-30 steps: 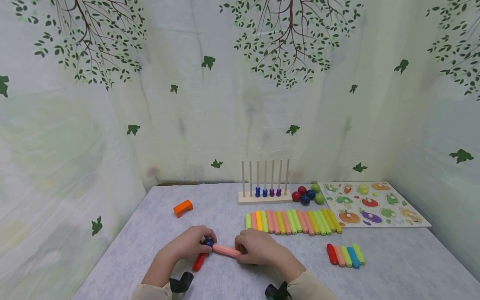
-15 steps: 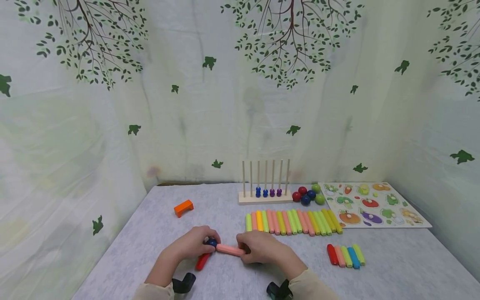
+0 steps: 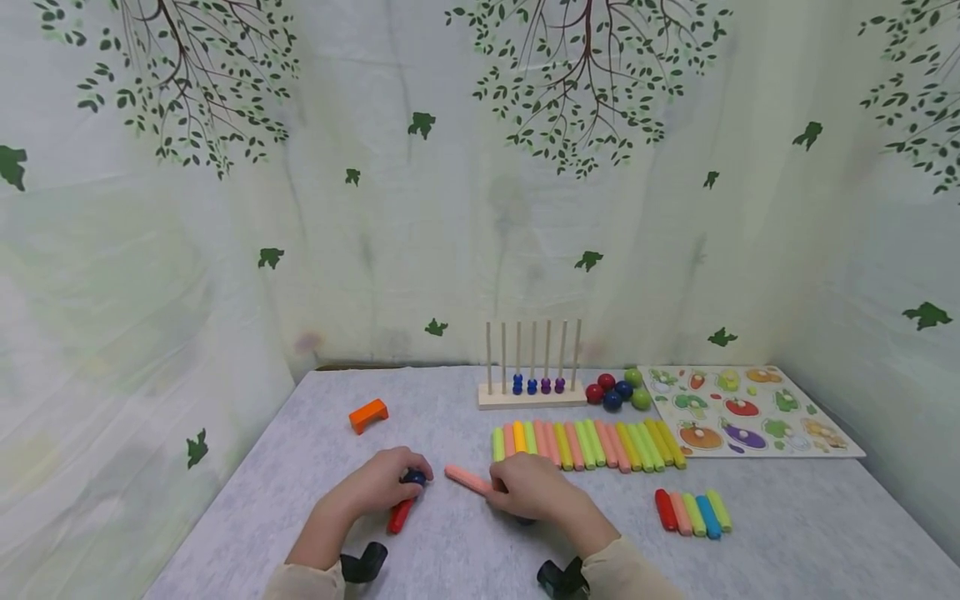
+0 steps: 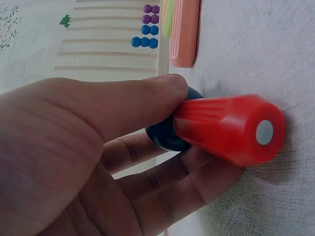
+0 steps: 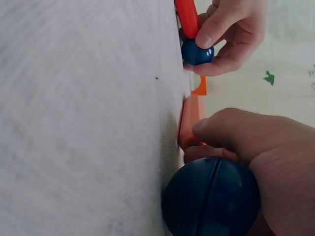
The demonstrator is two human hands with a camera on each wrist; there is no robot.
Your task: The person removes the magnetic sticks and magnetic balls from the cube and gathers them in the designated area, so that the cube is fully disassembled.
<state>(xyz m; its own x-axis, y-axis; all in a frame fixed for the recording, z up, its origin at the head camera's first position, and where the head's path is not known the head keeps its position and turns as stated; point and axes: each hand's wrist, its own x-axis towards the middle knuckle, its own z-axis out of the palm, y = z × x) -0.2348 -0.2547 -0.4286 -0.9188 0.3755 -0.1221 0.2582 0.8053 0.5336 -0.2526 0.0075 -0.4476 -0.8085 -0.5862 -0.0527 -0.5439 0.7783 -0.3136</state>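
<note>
My left hand (image 3: 384, 483) pinches a dark blue ball (image 3: 414, 477) between thumb and fingers. A red magnetic rod (image 4: 226, 128) joins that ball and slants toward me over the cloth, its free end showing a round silver disc. To the right, my right hand (image 3: 536, 487) pinches a pink magnetic rod (image 3: 467, 479) near its right end; the rod's left end points at the blue ball across a small gap. Under the right palm sits another dark blue ball (image 5: 211, 196); whether it joins the pink rod is hidden by the fingers.
Behind the hands lies a row of pastel rods (image 3: 588, 444), with a pegged bead stand (image 3: 532, 400) and several balls (image 3: 612, 401) beyond. A vegetable picture board (image 3: 738, 408) lies back right, a small rod group (image 3: 692, 512) nearer. An orange block (image 3: 368, 415) rests left.
The pink rod's left end, earlier against the blue ball in my left hand, now stands apart from it. My right hand has shifted right with the rod, which has turned slightly.
</note>
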